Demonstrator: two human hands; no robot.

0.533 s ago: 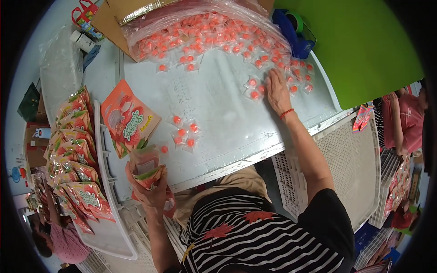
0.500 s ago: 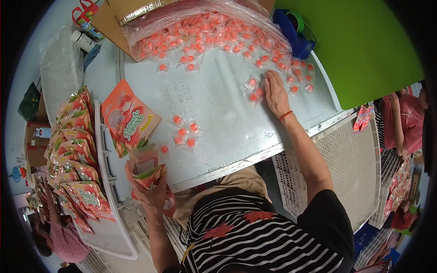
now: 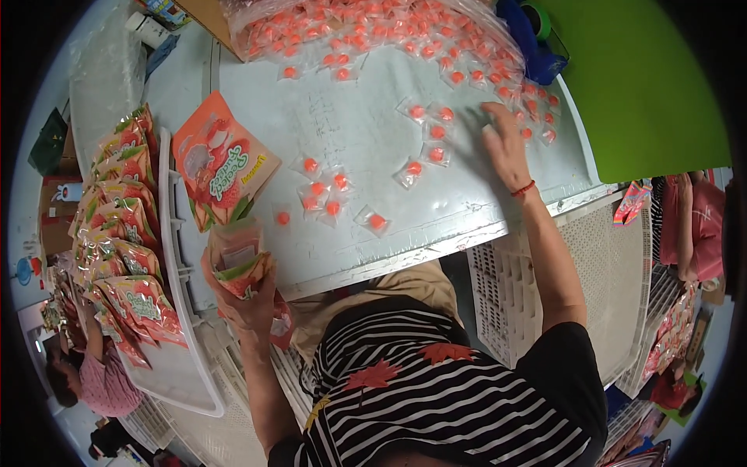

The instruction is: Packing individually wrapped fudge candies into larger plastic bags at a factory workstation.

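My left hand [image 3: 250, 310] is wrapped round an open candy pouch [image 3: 241, 274] at the table's near left edge, its mouth upward. To the right, my right hand [image 3: 506, 152] is over the table with its fingers stretched apart and nothing gripped. Just left of its fingertips lie several wrapped red candies [image 3: 437, 133] in clear film. One single candy [image 3: 377, 221] sits nearer the front edge. Another small cluster of candies [image 3: 317, 188] lies close to the held pouch. Beyond that pouch, a flat printed pouch [image 3: 222, 167] rests on the table.
A large heap of wrapped candies [image 3: 389, 31] spills from a plastic-lined box at the back. Filled pouches [image 3: 140, 303] stand in a white tray [image 3: 204, 401] on the left. A blue tape dispenser [image 3: 537, 58] is at the back right. White crates [image 3: 576, 288] stand beside me; people work on both sides.
Several candies by my right hand have spread leftward, and one now lies nearer the front edge. My right hand has come away from them to the right. The whole view has shifted slightly.
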